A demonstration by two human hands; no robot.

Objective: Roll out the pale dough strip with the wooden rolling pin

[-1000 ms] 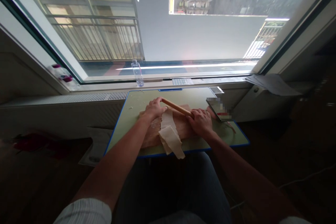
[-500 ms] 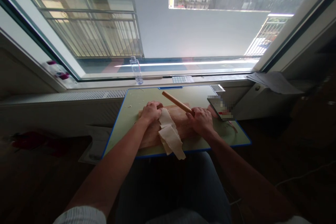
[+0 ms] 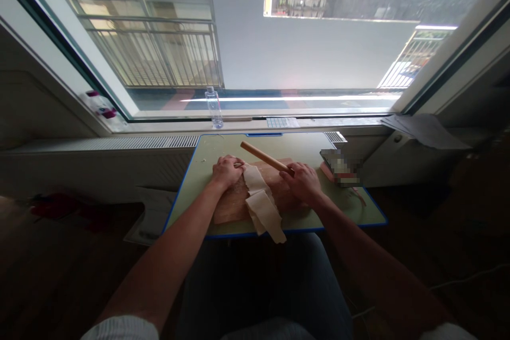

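Note:
A long, pale sheet of dough (image 3: 257, 183) lies across the wooden board (image 3: 231, 207), its near part folded over and hanging past the table's front edge. My left hand (image 3: 228, 171) is closed at the far end of the sheet, fingers pinching its edge; the fingertips show only in part. In my right hand (image 3: 302, 183), on the right side of the board, is one end of a wooden rolling pin (image 3: 265, 156). The pin slants up to the left, its free end beyond the dough.
Under the board is a small green table (image 3: 215, 146) with a blue rim. A phone-like device (image 3: 338, 167), partly blurred out, stands at its right. On the windowsill are a clear bottle (image 3: 214, 109) and another bottle (image 3: 102, 106) with a purplish label. Papers (image 3: 426, 130) lie at the right.
The whole view has shifted a little to the right. The rolling pin's free end has swung slightly left toward my left hand. Both hands keep nearly the same places over the board.

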